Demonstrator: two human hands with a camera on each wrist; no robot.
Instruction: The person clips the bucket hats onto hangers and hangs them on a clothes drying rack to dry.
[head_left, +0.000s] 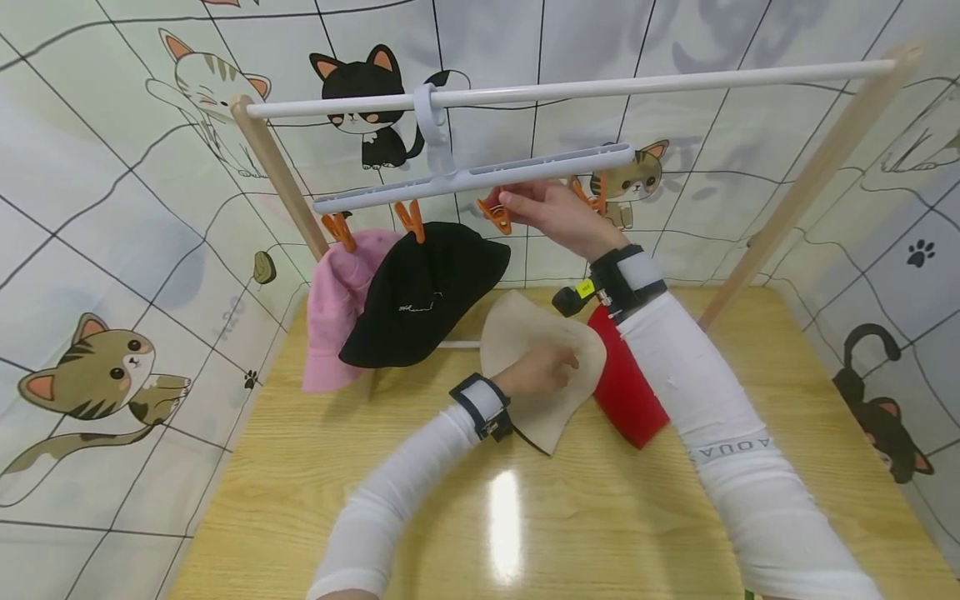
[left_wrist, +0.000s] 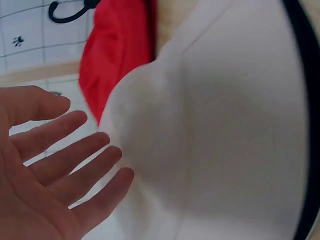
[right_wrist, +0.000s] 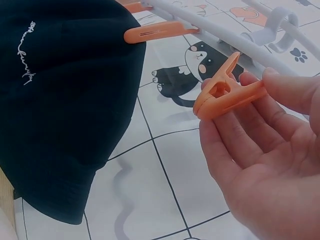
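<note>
My right hand (head_left: 558, 212) pinches an orange clip (right_wrist: 225, 95) between thumb and fingers, just under the grey-blue hanger (head_left: 472, 177); whether the clip is joined to the hanger I cannot tell. In the head view, a pink hat (head_left: 345, 312) and a black hat (head_left: 427, 300) with white script hang at the hanger's left from orange clips. Below, a beige hat (head_left: 510, 333) lies on the table. Over it is my left hand (head_left: 538, 371); in the left wrist view its fingers (left_wrist: 100, 195) are spread and loosely bent beside the hat, holding nothing.
A red hat (head_left: 630, 383) lies right of the beige one, partly behind my right forearm. The hanger hooks over a white rod (head_left: 675, 82) between wooden posts (head_left: 810, 183). Another orange clip (head_left: 597, 196) hangs at its right. Cat-printed walls surround the wooden table (head_left: 585, 517).
</note>
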